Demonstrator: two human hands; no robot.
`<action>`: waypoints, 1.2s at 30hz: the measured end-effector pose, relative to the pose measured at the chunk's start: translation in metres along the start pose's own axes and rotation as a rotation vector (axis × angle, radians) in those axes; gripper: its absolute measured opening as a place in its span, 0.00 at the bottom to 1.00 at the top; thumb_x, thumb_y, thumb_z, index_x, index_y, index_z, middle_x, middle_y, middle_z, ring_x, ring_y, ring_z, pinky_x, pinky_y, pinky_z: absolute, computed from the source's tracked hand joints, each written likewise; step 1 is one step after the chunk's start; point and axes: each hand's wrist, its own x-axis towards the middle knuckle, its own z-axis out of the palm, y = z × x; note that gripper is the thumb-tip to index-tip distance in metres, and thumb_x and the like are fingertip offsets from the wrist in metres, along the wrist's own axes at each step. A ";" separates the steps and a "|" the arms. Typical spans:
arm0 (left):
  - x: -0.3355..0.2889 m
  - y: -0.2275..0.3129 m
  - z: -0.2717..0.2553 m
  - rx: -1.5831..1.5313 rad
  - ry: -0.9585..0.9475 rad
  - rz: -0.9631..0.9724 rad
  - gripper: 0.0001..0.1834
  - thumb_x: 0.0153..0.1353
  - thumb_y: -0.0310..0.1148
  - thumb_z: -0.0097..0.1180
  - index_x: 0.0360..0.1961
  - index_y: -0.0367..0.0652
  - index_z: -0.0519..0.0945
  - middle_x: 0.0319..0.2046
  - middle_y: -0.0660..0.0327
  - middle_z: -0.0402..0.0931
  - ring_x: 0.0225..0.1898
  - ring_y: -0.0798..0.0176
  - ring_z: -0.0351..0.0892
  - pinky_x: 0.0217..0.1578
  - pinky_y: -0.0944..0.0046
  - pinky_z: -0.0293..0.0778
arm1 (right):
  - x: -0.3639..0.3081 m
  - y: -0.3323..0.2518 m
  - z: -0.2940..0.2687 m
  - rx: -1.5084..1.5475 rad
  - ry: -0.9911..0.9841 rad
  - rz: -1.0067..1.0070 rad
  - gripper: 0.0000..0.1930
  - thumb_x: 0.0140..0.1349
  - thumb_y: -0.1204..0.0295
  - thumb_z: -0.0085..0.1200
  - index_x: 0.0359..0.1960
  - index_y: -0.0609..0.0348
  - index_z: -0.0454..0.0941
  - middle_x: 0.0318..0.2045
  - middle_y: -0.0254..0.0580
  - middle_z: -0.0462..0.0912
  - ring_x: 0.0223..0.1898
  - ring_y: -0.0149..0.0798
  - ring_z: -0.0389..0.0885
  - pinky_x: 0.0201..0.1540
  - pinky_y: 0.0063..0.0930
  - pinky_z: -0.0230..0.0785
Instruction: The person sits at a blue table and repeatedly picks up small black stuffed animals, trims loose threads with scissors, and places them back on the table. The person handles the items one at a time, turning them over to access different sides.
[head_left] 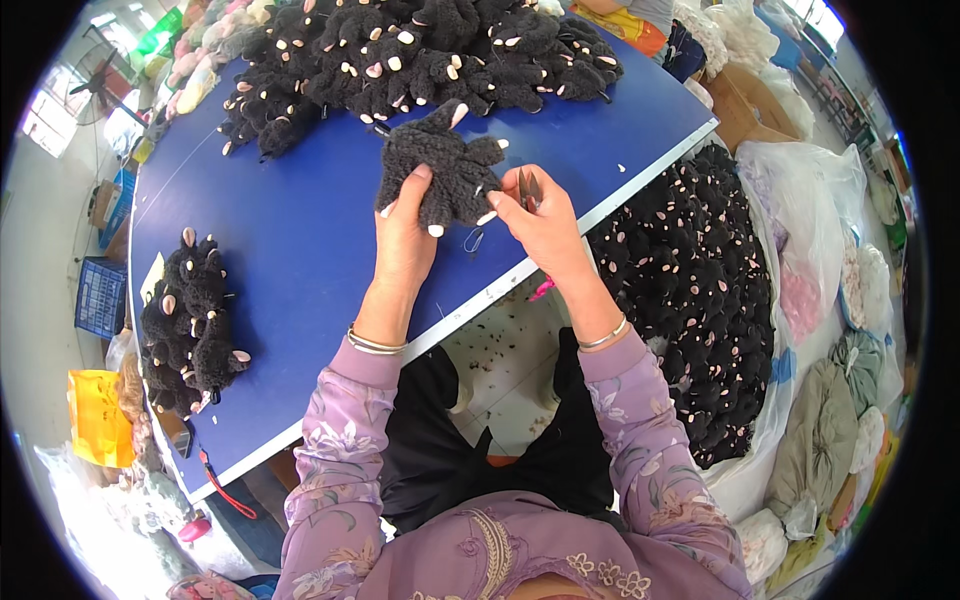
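Note:
A small black fuzzy plush toy (440, 160) with pale limb tips and a pink-lined ear is held up over the blue table. My left hand (403, 222) grips its left side, thumb on top. On the toy's other side, my right hand (548, 228) is closed around small dark thread snips (529, 188), blades pointing up and away. The thumb and a finger of that hand meet at the toy's lower right limb, next to a small white bit; whether they pinch a thread is too small to tell. A loop of thread (474, 240) shows just below the toy.
A large pile of similar black plush toys (400, 60) covers the table's far side. A smaller cluster (190, 325) sits at its left. Right of the blue table (310, 250), a big plastic-lined container holds many more toys (690, 310). A phone-like dark object (176, 434) lies near the left corner.

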 end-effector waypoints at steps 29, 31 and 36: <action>0.004 -0.017 -0.010 0.300 0.087 0.098 0.20 0.64 0.32 0.52 0.56 0.36 0.72 0.45 0.60 0.76 0.44 0.67 0.75 0.46 0.68 0.71 | -0.014 -0.003 0.021 -0.232 0.084 -0.193 0.07 0.57 0.76 0.60 0.35 0.64 0.76 0.21 0.26 0.77 0.20 0.16 0.64 0.21 0.14 0.57; 0.003 -0.018 -0.009 0.353 0.122 0.092 0.17 0.63 0.32 0.53 0.52 0.37 0.75 0.43 0.62 0.76 0.40 0.70 0.75 0.39 0.70 0.72 | -0.014 -0.003 0.020 -0.255 0.084 -0.183 0.07 0.56 0.77 0.60 0.35 0.63 0.76 0.21 0.26 0.77 0.20 0.16 0.64 0.22 0.15 0.58; 0.001 -0.012 -0.007 0.323 0.181 -0.065 0.11 0.63 0.34 0.54 0.43 0.42 0.77 0.31 0.66 0.77 0.26 0.74 0.73 0.23 0.73 0.66 | -0.017 -0.004 0.021 -0.203 0.007 -0.156 0.06 0.57 0.78 0.59 0.35 0.62 0.77 0.23 0.29 0.76 0.23 0.19 0.67 0.24 0.16 0.61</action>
